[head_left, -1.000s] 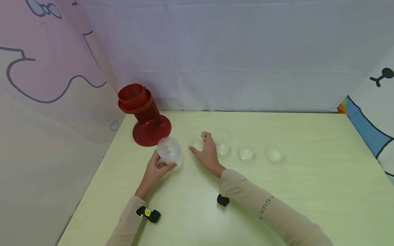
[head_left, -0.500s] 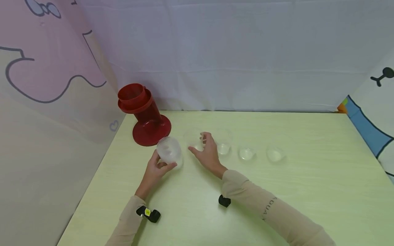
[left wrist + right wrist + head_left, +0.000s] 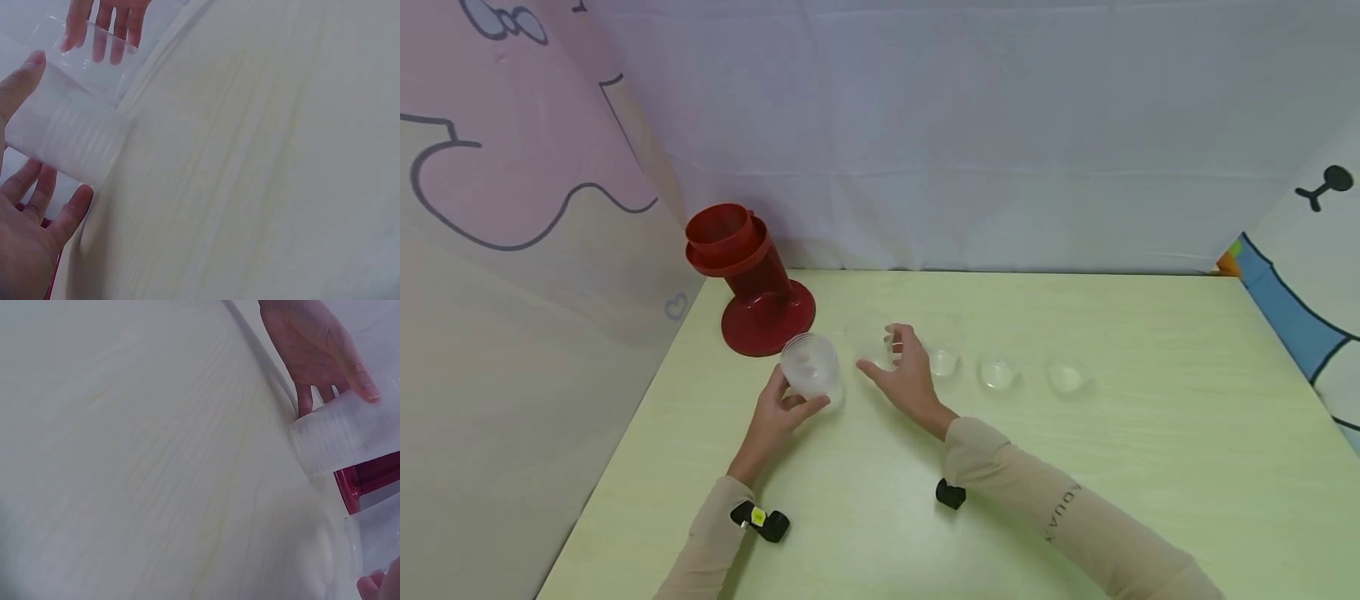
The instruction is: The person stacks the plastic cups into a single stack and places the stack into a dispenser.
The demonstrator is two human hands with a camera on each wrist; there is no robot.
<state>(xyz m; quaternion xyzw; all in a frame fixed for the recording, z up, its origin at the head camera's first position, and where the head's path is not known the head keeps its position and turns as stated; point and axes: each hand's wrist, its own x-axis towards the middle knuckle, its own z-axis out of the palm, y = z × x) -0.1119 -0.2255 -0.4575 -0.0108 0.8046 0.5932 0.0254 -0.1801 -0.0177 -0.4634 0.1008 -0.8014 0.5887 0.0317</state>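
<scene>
My left hand [image 3: 778, 412] grips a stack of nested clear plastic cups [image 3: 811, 365], which appears to stand on the table. In the left wrist view the thumb lies on one side of the ribbed stack [image 3: 75, 134] and the fingers on the other. Just right of it, my right hand [image 3: 906, 375] holds a single clear plastic cup [image 3: 867, 340] between thumb and fingers. Its fingers show through the cup wall in the left wrist view. Part of this cup [image 3: 378, 534] and a few fingertips show at the lower right of the right wrist view.
Right of my right hand, a row of clear cups stands on the table: a near one [image 3: 943, 360], a middle one [image 3: 998, 373] and a far one [image 3: 1067, 375]. A red stand with a round base [image 3: 767, 321] is at the back left. A pale cloth wall [image 3: 962, 150] borders the table's back.
My right hand has shifted slightly left with the single cup, nearer the stack. My left hand and the stack stay nearly still.
</scene>
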